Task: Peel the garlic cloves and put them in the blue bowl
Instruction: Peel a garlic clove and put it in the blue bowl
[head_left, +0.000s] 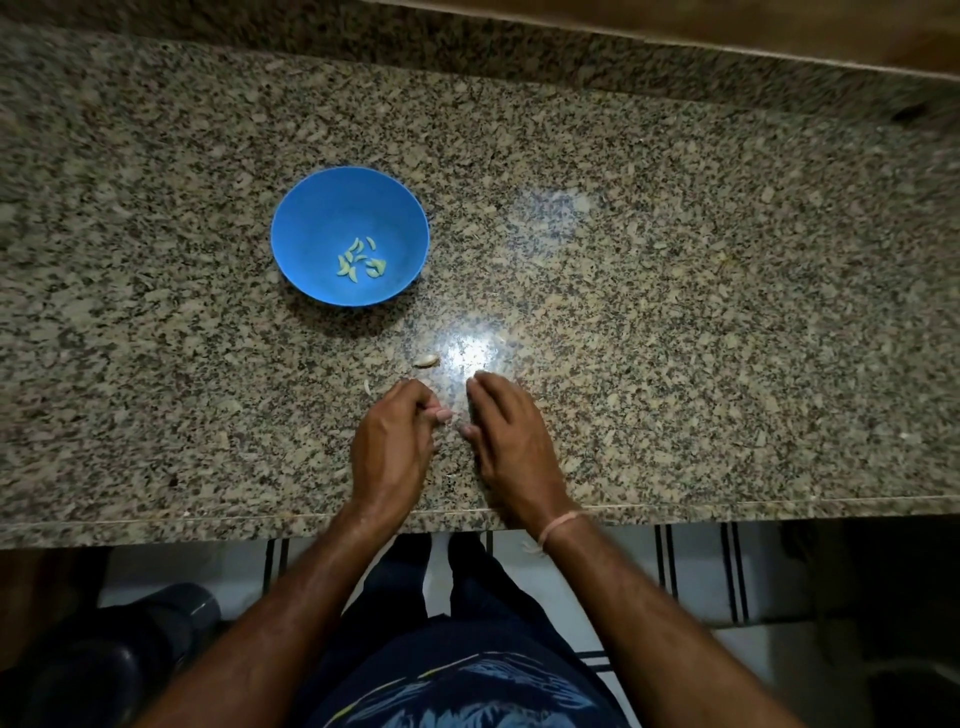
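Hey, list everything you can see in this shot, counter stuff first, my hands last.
Round blue plastic bowl: one, blue, counter's left-centre.
Peeled garlic cloves: roughly eight, pale yellow-green, inside the bowl.
Loose garlic clove: one, tan-white, on the counter beyond the hands.
Papery garlic skin scraps: a few, whitish, near the hands.
Speckled granite countertop: one, grey-beige, under everything.
Thread wristband: one, pale pink, right wrist.
Left hand: one, fingers curled, contents hidden.
Right hand: one, fingers fairly straight, beside the left.
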